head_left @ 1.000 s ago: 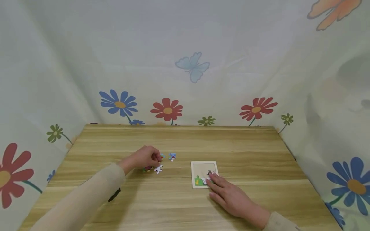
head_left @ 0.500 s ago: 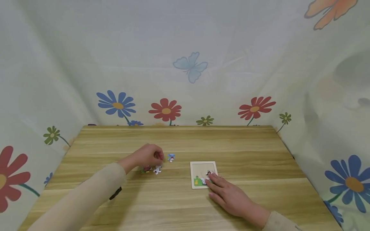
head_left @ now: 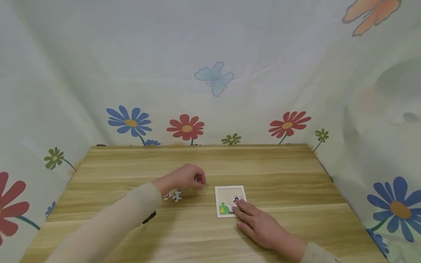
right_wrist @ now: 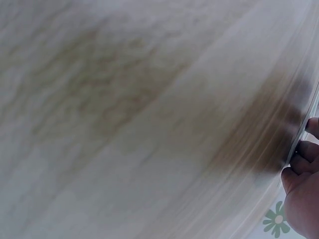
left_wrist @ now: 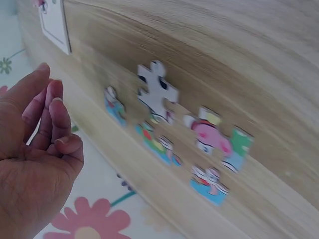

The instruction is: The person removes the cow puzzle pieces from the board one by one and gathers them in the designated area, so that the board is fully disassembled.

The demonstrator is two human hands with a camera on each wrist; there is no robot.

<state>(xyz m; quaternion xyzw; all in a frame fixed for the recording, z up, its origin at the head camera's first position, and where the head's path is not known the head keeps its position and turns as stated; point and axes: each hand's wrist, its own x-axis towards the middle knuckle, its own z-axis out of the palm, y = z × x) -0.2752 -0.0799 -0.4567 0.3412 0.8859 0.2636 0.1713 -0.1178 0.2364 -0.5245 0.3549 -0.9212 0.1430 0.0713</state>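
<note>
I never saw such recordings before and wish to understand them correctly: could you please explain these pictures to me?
There is no machine here: a person works with two bare hands. The head picture looks forward and down from a camera worn on the head; the other two come from cameras on the wrists. On the wooden table lies a small puzzle tray, with some fitted pieces on its near side. The right hand rests on it. The left hand, loosely bent, is near several loose puzzle pieces; I see nothing held in it. The right wrist picture is mostly blurred.
</note>
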